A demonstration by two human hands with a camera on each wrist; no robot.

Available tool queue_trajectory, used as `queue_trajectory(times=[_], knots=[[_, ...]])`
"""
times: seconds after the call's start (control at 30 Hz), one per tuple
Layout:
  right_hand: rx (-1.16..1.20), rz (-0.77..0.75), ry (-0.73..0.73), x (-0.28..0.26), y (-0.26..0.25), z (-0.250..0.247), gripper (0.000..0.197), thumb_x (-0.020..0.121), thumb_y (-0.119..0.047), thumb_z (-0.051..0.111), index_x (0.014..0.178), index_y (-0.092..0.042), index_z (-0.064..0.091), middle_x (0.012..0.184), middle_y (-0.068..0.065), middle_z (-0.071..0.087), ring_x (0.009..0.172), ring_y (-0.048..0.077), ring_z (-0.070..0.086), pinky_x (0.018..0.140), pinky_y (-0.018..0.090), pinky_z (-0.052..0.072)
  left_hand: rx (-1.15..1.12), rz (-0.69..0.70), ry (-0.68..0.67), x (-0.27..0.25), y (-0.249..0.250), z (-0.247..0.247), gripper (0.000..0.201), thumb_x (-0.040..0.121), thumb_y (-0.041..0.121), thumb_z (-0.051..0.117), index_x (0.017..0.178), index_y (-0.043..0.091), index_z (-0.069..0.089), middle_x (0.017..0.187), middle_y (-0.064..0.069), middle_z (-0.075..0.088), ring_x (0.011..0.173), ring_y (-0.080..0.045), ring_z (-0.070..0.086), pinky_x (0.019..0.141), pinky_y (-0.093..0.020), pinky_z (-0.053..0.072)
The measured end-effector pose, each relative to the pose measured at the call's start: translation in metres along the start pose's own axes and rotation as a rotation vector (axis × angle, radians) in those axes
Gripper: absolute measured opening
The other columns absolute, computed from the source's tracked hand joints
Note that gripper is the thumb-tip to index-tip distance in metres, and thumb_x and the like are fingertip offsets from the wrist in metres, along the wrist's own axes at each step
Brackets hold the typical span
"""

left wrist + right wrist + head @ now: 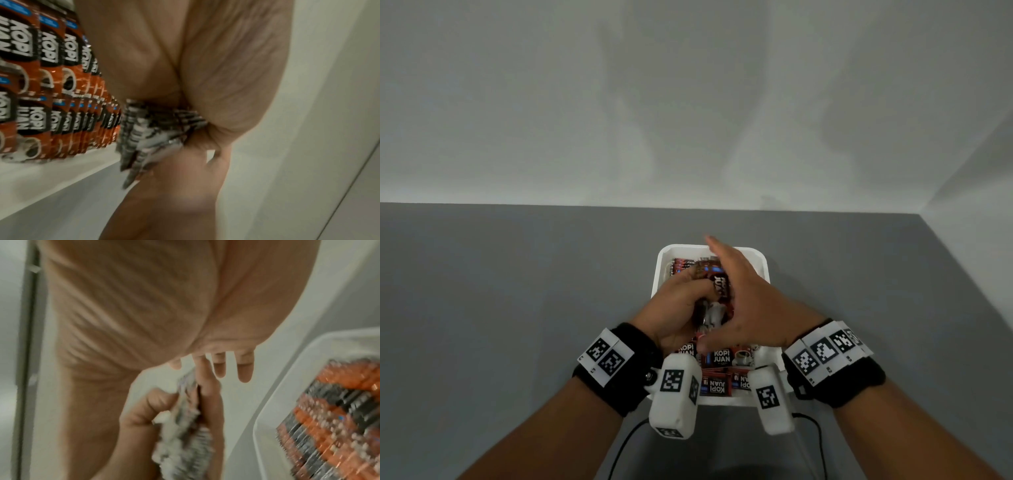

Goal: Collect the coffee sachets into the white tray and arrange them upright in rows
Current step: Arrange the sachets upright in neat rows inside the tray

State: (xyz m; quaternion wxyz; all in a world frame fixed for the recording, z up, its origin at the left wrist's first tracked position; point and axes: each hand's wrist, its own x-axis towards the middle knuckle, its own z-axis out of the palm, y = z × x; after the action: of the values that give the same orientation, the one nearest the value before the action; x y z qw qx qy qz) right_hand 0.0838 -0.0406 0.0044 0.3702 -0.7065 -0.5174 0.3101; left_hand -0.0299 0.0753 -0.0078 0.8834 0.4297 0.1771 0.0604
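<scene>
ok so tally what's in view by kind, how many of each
white tray: 1
hands: 2, the left hand and the right hand
bundle of sachets gripped by the left hand: 1
wrist cameras: 2
loose sachets in the tray: too overlapped to count
total: 6, plus the uncounted sachets

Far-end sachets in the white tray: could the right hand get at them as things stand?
Probably yes. The right hand is open, holds nothing, and its fingers already stretch over the white tray toward the far-end sachets. Only the bundle in the left hand lies alongside.
</scene>
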Motion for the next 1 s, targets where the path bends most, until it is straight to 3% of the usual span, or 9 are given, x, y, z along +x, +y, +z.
queue_trajectory(times=[0.1, 0.17, 0.23, 0.3, 0.43, 0.57, 0.73, 0.87, 1.0], knots=[[0.320, 0.119, 0.233, 0.002, 0.005, 0.001, 0.094, 0.069, -0.043, 0.090, 0.149, -0.032, 0.041, 0.134, -0.009, 0.059, 0.116, 0.006, 0.065, 0.098, 0.043, 0.057, 0.069, 0.109, 0.114, 0.001, 0.003, -0.008, 0.037, 0.086, -0.006, 0.052, 0.121, -0.014, 0.059, 0.119, -0.045, 0.057, 0.101, -0.043, 0.061, 0.085, -0.047, 0.055], [0.416, 0.193, 0.299, 0.003, 0.007, 0.006, 0.054, 0.082, -0.025, 0.084, 0.130, -0.024, 0.059, 0.111, 0.000, 0.074, 0.100, 0.018, 0.074, 0.088, 0.053, 0.060, 0.078, 0.173, 0.185, 0.000, 0.002, -0.012, 0.034, 0.089, -0.011, 0.053, 0.123, -0.013, 0.058, 0.116, -0.042, 0.060, 0.098, -0.046, 0.061, 0.079, -0.046, 0.058], [0.422, 0.207, 0.303, 0.001, 0.006, 0.015, 0.038, 0.085, -0.012, 0.081, 0.119, -0.020, 0.066, 0.097, 0.007, 0.077, 0.089, 0.024, 0.076, 0.081, 0.054, 0.062, 0.099, 0.215, 0.241, -0.004, -0.001, -0.012, 0.032, 0.088, -0.015, 0.054, 0.120, -0.012, 0.061, 0.114, -0.037, 0.066, 0.097, -0.047, 0.067, 0.082, -0.050, 0.058], [0.349, 0.199, 0.342, 0.001, 0.006, 0.021, 0.029, 0.085, -0.007, 0.080, 0.108, -0.022, 0.070, 0.091, 0.004, 0.078, 0.083, 0.021, 0.076, 0.077, 0.049, 0.063, 0.132, 0.218, 0.296, -0.006, -0.007, -0.014, 0.029, 0.087, -0.015, 0.059, 0.114, -0.010, 0.065, 0.108, -0.034, 0.069, 0.093, -0.046, 0.070, 0.083, -0.054, 0.058], [0.112, 0.203, 0.406, 0.002, 0.025, 0.015, 0.022, 0.085, -0.013, 0.079, 0.087, -0.034, 0.072, 0.081, -0.011, 0.075, 0.074, 0.006, 0.071, 0.073, 0.029, 0.060, 0.216, 0.169, 0.450, -0.013, -0.009, -0.029, 0.005, 0.090, -0.006, 0.066, 0.089, -0.001, 0.067, 0.084, -0.026, 0.066, 0.068, -0.029, 0.064, 0.066, -0.039, 0.054], [-0.268, 0.255, 0.072, 0.001, 0.051, 0.019, 0.014, 0.088, -0.022, 0.077, 0.102, -0.025, 0.077, 0.091, -0.018, 0.069, 0.072, -0.010, 0.059, 0.067, 0.006, 0.041, 0.551, 0.116, 0.560, -0.022, -0.005, -0.051, 0.007, 0.093, 0.002, 0.065, 0.088, 0.008, 0.064, 0.054, 0.007, 0.062, 0.046, -0.005, 0.056, 0.050, -0.018, 0.045], [-0.438, 0.221, -0.208, 0.010, 0.059, 0.056, 0.014, 0.086, -0.016, 0.075, 0.100, -0.019, 0.076, 0.104, -0.006, 0.071, 0.095, 0.012, 0.065, 0.087, 0.024, 0.050, 1.199, -0.065, 0.313, -0.026, -0.009, -0.059, 0.012, 0.093, 0.014, 0.057, 0.086, 0.017, 0.067, 0.078, 0.007, 0.072, 0.070, -0.008, 0.068, 0.064, -0.026, 0.056], [-0.457, 0.242, -0.213, 0.017, 0.065, 0.071, 0.017, 0.086, -0.007, 0.068, 0.097, -0.018, 0.073, 0.104, 0.001, 0.072, 0.095, 0.019, 0.067, 0.087, 0.030, 0.055, 1.521, -0.154, 0.132, -0.027, -0.018, -0.056, 0.011, 0.086, 0.013, 0.055, 0.084, 0.020, 0.064, 0.087, 0.004, 0.071, 0.080, -0.015, 0.068, 0.077, -0.035, 0.059], [-0.492, 0.172, -0.190, 0.017, 0.067, 0.075, 0.020, 0.088, -0.004, 0.063, 0.103, -0.013, 0.072, 0.105, 0.004, 0.072, 0.095, 0.022, 0.068, 0.090, 0.035, 0.056, 1.705, -0.278, -0.070, -0.026, -0.037, -0.054, 0.023, 0.083, 0.020, 0.063, 0.105, 0.024, 0.067, 0.105, 0.003, 0.069, 0.092, -0.018, 0.069, 0.083, -0.039, 0.061]])
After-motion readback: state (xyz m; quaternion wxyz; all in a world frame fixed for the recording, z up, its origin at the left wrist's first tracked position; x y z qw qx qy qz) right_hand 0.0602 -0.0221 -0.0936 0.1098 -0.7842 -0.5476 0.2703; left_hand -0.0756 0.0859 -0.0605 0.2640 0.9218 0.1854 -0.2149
